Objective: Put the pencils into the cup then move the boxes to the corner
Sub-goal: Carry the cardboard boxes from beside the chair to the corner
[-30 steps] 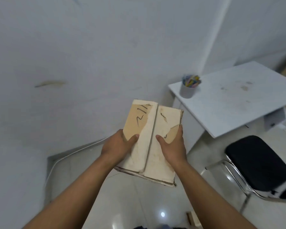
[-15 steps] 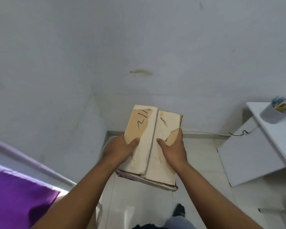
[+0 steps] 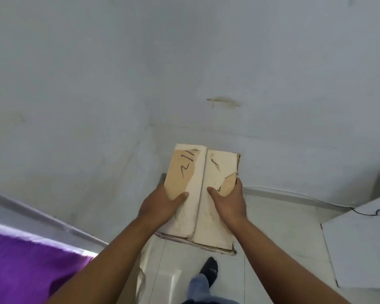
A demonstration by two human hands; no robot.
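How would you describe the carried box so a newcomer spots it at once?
Below the pale wall corner, the left hand and right hand hold the box above the floor. Its peeling white flaps bear black scrawl.

Fingers of left hand (image 3: pixel 160 205), right hand (image 3: pixel 228 202) mostly hidden under box (image 3: pixel 215 170), purple cloth (image 3: pixel 20 266) cropped

- Cardboard box (image 3: pixel 202 194) is filling the gap between left hand (image 3: pixel 160 205) and right hand (image 3: pixel 228 202).
- Wall corner (image 3: pixel 150 137) is closing off the way beyond them.
- Floor tiles (image 3: pixel 290 227) are lying open below them; purple sheet (image 3: pixel 20 270) is crowding their left.
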